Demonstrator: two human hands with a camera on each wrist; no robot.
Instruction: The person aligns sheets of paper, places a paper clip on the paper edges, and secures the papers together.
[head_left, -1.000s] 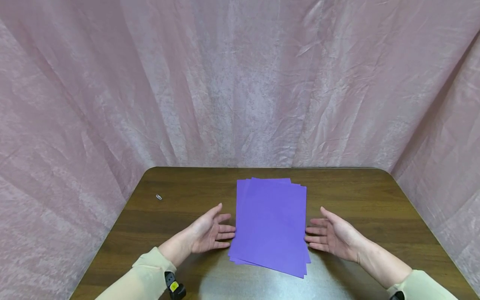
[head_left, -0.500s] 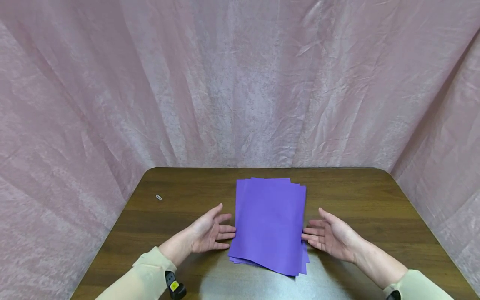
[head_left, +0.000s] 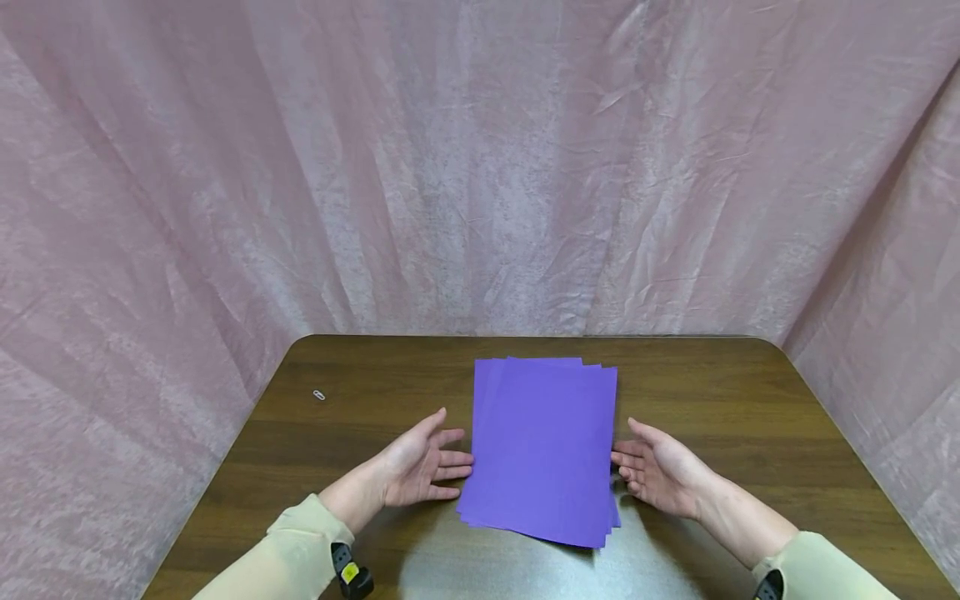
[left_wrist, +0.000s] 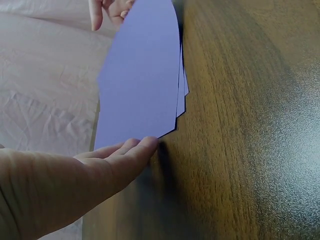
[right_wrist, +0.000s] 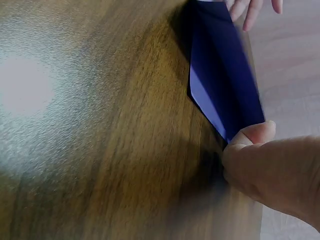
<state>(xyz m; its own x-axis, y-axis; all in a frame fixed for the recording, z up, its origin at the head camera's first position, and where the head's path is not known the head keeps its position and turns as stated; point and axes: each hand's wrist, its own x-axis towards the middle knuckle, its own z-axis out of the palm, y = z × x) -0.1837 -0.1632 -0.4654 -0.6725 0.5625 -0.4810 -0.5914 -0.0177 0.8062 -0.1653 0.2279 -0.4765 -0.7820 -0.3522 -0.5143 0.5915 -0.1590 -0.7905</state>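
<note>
A loose stack of purple paper sheets lies on the table, its sheets fanned slightly out of line. The top sheet bows upward on its right side; its shaded underside shows in the right wrist view. My left hand rests on its side at the stack's left edge, fingers straight and spread, fingertips right at the paper. On the other side my right hand has its fingertips against the raised right edge of the top sheet. Its fingers bend slightly, and the thumb points up, apart from them.
A small paper clip lies at the far left of the brown wooden table. Pink curtains hang behind the table and along its sides. Light glares off the table's near part.
My right hand has moved left against the stack, its fingers bending more. The top sheet's right side has lifted and bowed, and its near right corner has shifted. My left hand has stayed almost still.
</note>
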